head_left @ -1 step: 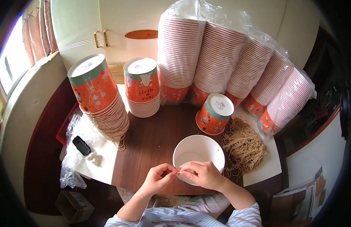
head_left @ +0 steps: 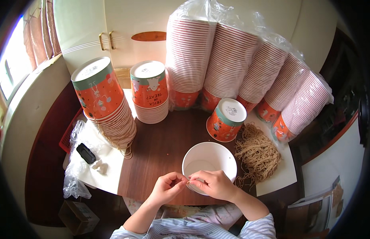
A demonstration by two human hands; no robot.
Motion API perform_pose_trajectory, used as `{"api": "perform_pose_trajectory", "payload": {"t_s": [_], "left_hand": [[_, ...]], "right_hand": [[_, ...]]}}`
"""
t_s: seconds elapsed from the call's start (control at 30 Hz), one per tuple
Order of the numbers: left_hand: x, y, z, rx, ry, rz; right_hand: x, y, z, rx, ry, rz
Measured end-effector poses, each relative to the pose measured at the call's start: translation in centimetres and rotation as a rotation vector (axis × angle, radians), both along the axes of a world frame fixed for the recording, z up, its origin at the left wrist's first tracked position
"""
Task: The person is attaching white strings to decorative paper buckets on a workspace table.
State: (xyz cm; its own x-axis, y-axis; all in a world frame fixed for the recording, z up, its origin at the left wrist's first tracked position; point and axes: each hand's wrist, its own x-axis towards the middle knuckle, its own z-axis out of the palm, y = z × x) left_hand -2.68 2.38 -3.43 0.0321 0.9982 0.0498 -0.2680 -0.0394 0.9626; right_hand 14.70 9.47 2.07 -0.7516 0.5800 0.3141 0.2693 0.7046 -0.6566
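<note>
My left hand (head_left: 169, 187) and my right hand (head_left: 212, 184) meet fingertip to fingertip, both closed in a pinch. A tiny tan bit shows between them, too small to name. Just beneath and beyond my hands, a white paper bucket (head_left: 222, 155) stands with its mouth toward me; my right hand covers part of its near rim. The bucket has a small dark hole in its right wall. Right of it lies a heap of tan cords (head_left: 257, 153). Behind it an orange and green printed paper bucket (head_left: 224, 121) rests upside down.
At the left stands a tall stack of upside-down buckets with cords (head_left: 113, 123), beside a shorter stack (head_left: 151, 95). Several plastic-wrapped bucket stacks (head_left: 228, 59) line the back right. A black tray (head_left: 86, 153) and clear plastic film (head_left: 75, 175) lie at the left edge.
</note>
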Motion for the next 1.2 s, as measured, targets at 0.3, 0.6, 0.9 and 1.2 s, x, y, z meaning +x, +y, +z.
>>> {"api": "perform_pose_trajectory", "payload": {"t_s": [0.3, 0.6, 0.9, 1.2], "left_hand": [[0.8, 0.2, -0.3, 0.108, -0.090, 0.036], [0.4, 0.2, -0.6, 0.194, 0.073, 0.090], [0.4, -0.3, 0.5, 0.161, -0.033, 0.065], [0.0, -0.2, 2.1, 0.410, 0.476, 0.298]], "right_hand": [[0.0, -0.5, -0.6, -0.132, -0.025, -0.033], [-0.3, -0.9, 1.0, -0.277, -0.084, -0.081], [-0.3, -0.7, -1.3, 0.037, 0.057, -0.079], [-0.5, -0.9, -0.5, 0.003, 0.151, -0.072]]}}
